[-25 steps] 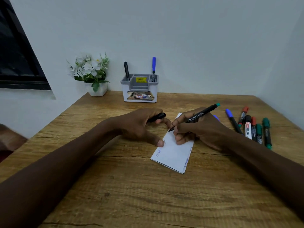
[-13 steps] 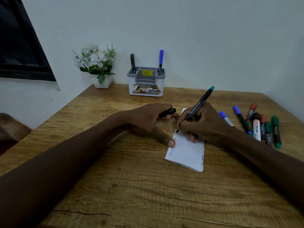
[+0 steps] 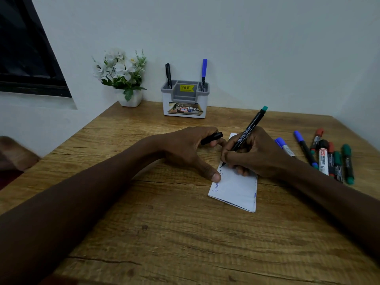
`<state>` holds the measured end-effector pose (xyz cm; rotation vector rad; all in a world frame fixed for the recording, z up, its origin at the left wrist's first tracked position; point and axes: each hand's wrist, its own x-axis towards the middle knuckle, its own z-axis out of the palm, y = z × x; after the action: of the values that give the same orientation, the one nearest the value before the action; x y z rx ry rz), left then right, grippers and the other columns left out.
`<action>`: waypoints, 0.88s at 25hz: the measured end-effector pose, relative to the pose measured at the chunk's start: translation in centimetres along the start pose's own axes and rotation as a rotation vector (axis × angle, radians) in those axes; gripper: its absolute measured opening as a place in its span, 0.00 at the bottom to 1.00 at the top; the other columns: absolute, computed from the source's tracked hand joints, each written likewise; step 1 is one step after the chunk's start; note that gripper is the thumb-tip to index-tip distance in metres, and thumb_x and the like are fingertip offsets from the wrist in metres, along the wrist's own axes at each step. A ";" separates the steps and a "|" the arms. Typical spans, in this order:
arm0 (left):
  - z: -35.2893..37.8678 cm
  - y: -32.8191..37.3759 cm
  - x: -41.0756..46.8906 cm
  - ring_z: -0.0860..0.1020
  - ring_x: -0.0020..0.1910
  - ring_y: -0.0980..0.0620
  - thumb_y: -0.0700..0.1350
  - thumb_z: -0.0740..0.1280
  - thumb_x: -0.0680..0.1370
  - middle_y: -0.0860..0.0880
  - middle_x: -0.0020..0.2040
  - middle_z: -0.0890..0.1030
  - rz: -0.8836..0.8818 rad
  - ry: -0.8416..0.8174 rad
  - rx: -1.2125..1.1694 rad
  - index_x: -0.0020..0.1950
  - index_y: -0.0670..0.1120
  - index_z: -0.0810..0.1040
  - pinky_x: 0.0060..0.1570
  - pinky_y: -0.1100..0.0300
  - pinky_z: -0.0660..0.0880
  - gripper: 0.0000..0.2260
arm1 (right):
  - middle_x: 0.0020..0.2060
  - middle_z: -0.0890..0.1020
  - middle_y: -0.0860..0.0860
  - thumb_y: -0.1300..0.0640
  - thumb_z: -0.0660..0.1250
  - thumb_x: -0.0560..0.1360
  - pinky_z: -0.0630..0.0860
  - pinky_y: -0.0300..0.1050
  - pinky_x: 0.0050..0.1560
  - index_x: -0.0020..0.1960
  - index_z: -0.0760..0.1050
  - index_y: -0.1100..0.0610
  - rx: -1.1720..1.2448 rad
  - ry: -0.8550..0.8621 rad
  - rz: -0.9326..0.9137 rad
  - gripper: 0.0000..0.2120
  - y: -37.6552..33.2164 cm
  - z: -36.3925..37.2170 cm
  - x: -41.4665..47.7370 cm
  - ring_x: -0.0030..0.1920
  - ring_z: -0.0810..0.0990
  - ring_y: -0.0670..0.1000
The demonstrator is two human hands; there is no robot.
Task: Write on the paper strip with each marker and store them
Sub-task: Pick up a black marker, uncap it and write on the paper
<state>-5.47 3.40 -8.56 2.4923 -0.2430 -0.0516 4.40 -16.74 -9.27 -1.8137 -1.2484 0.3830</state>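
A folded white paper strip (image 3: pixel 236 190) lies on the wooden table, with blue writing along its left edge. My right hand (image 3: pixel 255 153) grips a black marker with a green end (image 3: pixel 249 129), tip down on the paper's upper left part. My left hand (image 3: pixel 191 149) holds the marker's black cap (image 3: pixel 211 138) in its fingers while its thumb presses the paper's left edge. A grey and white holder (image 3: pixel 185 109) stands at the back with a black marker (image 3: pixel 168 76) and a blue marker (image 3: pixel 204 74) upright in it.
Several loose markers (image 3: pixel 322 155), blue, red and green capped, lie in a row at the right of the table. A white pot of flowers (image 3: pixel 123 79) stands left of the holder by the wall. A dark window is at the upper left.
My right hand tilted the green-ended marker more upright and brought its tip down onto the paper. The view shifted slightly. My left hand kept the cap and stayed on the paper.
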 end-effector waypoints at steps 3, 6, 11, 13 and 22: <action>0.0 -0.2 0.1 0.74 0.51 0.56 0.59 0.82 0.65 0.56 0.50 0.76 0.001 0.006 0.003 0.47 0.57 0.68 0.49 0.55 0.74 0.24 | 0.27 0.82 0.60 0.65 0.71 0.74 0.77 0.41 0.25 0.41 0.82 0.64 -0.003 -0.009 -0.013 0.04 0.0 0.0 -0.1 0.23 0.79 0.54; 0.0 -0.4 0.1 0.73 0.47 0.59 0.60 0.82 0.65 0.59 0.48 0.75 -0.003 0.007 0.014 0.47 0.57 0.69 0.45 0.59 0.71 0.24 | 0.27 0.83 0.60 0.64 0.72 0.74 0.77 0.40 0.25 0.41 0.82 0.64 -0.007 0.001 -0.003 0.04 0.0 0.1 0.1 0.23 0.79 0.53; 0.1 -0.3 0.1 0.71 0.40 0.62 0.64 0.81 0.63 0.63 0.42 0.74 0.019 0.010 0.026 0.43 0.59 0.67 0.41 0.59 0.67 0.24 | 0.27 0.83 0.60 0.63 0.72 0.74 0.79 0.43 0.25 0.41 0.82 0.64 -0.001 0.020 0.010 0.05 0.0 0.2 0.2 0.23 0.79 0.54; 0.1 -0.3 0.1 0.71 0.40 0.63 0.65 0.80 0.63 0.64 0.42 0.74 0.016 0.005 0.031 0.43 0.60 0.67 0.41 0.59 0.67 0.24 | 0.28 0.83 0.60 0.63 0.72 0.74 0.78 0.43 0.25 0.42 0.81 0.65 -0.008 0.026 0.019 0.05 0.0 0.2 0.2 0.23 0.79 0.53; 0.1 -0.5 0.3 0.72 0.43 0.59 0.65 0.80 0.62 0.62 0.43 0.74 0.009 -0.003 0.021 0.44 0.58 0.67 0.43 0.55 0.72 0.25 | 0.28 0.83 0.61 0.64 0.71 0.74 0.77 0.41 0.24 0.42 0.81 0.66 0.001 0.023 0.038 0.05 0.1 0.1 0.3 0.22 0.79 0.52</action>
<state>-5.13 3.69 -8.92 2.5125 -0.2576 -0.0489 4.52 -16.43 -9.34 -1.8382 -1.1991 0.3826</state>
